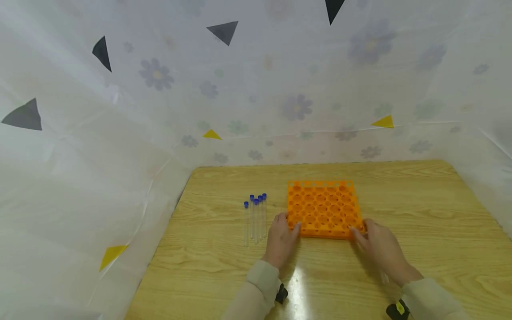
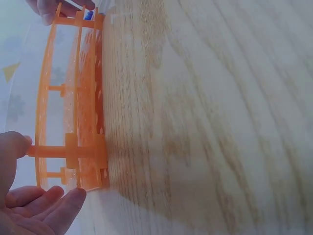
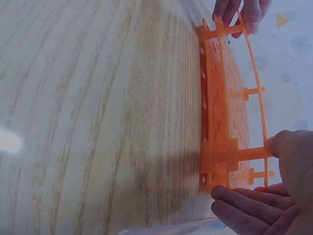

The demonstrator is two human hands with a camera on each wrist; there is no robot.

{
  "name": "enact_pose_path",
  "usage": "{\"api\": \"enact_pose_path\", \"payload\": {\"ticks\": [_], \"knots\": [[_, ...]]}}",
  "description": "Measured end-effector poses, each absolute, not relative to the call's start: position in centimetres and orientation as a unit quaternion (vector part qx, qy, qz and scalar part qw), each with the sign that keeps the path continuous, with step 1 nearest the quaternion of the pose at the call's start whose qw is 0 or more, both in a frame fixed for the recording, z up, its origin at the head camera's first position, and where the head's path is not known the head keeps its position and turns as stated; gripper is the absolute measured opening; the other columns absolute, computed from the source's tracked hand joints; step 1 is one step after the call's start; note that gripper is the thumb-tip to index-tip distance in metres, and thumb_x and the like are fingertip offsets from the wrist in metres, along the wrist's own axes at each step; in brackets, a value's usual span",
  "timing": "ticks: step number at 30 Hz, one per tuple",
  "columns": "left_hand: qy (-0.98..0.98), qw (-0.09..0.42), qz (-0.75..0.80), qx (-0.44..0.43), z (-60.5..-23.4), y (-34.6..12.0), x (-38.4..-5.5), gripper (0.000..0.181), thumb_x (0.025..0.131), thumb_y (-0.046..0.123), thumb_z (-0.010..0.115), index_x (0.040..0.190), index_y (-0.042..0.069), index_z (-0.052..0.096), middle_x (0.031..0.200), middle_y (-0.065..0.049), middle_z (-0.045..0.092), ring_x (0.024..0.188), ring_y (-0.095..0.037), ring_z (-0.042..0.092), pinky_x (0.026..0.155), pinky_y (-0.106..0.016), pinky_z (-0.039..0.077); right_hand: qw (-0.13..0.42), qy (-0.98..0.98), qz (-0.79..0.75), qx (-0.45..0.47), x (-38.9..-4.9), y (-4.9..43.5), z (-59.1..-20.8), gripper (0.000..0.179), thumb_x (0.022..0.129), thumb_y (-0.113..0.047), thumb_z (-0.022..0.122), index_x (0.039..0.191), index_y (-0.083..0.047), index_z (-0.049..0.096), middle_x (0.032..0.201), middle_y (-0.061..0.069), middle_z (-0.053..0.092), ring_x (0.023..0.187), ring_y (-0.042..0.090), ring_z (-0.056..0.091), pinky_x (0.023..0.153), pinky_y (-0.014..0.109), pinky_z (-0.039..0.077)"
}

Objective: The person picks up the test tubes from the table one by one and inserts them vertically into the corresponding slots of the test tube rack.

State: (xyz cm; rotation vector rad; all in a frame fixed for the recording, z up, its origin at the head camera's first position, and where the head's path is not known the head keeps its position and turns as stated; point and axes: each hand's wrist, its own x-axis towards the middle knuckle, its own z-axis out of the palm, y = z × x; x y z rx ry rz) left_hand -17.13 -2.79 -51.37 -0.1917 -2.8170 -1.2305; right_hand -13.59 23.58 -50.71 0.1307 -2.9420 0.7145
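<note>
An orange test tube rack (image 1: pixel 322 209) with rows of round holes stands on the wooden table. My left hand (image 1: pixel 280 240) holds its near left corner, the thumb at the front edge and the fingers along the side. At the near right corner my right hand (image 1: pixel 382 249) grips it the same way. In the left wrist view the left thumb (image 2: pixel 19 144) meets the rack's top corner, with the fingertips low at its end. The right wrist view shows the right thumb (image 3: pixel 281 142) on the opposite top corner. No tubes show in the rack's holes.
Several clear test tubes (image 1: pixel 256 224) with blue caps lie left of the rack, close to the left hand. Another clear tube (image 1: pixel 384 278) lies by the right wrist, mostly hidden under it. A translucent flowered sheet (image 1: pixel 296 106) hangs behind the wooden table (image 1: pixel 216 275).
</note>
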Motion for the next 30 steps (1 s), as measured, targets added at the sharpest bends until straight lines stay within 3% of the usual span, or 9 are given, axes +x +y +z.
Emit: {"api": "enact_pose_path", "payload": {"ticks": [10, 18, 30], "knots": [[-0.910, 0.025, -0.411, -0.048, -51.5, -2.9, -16.1, 0.051, 0.099, 0.035, 0.060, 0.136, 0.002, 0.051, 0.134, -0.013, 0.058, 0.121, -0.028, 0.059, 0.099, -0.042, 0.053, 0.070, -0.966, 0.244, 0.041, -12.7, 23.4, -50.8, 0.039, 0.097, -0.026, 0.062, 0.102, 0.012, 0.056, 0.079, 0.019, 0.066, 0.069, 0.030, 0.067, 0.058, 0.043, 0.056], [-0.907, 0.020, -0.418, -0.044, -51.7, -3.0, -15.4, 0.053, 0.099, 0.037, 0.060, 0.139, 0.003, 0.050, 0.136, -0.012, 0.057, 0.124, -0.027, 0.058, 0.102, -0.041, 0.052, 0.034, -0.967, 0.250, 0.030, -12.3, 23.4, -50.8, 0.044, 0.099, -0.030, 0.060, 0.108, 0.013, 0.055, 0.084, 0.021, 0.067, 0.072, 0.031, 0.067, 0.060, 0.043, 0.057], [-0.908, 0.038, -0.415, -0.048, -51.8, -3.4, -14.5, 0.050, 0.100, 0.035, 0.059, 0.137, 0.002, 0.051, 0.132, -0.012, 0.059, 0.119, -0.026, 0.060, 0.099, -0.040, 0.053, 0.068, -0.964, 0.256, 0.036, -11.5, 22.9, -51.2, 0.032, 0.095, -0.025, 0.066, 0.097, 0.006, 0.057, 0.075, 0.013, 0.065, 0.066, 0.025, 0.065, 0.054, 0.037, 0.055]]}}
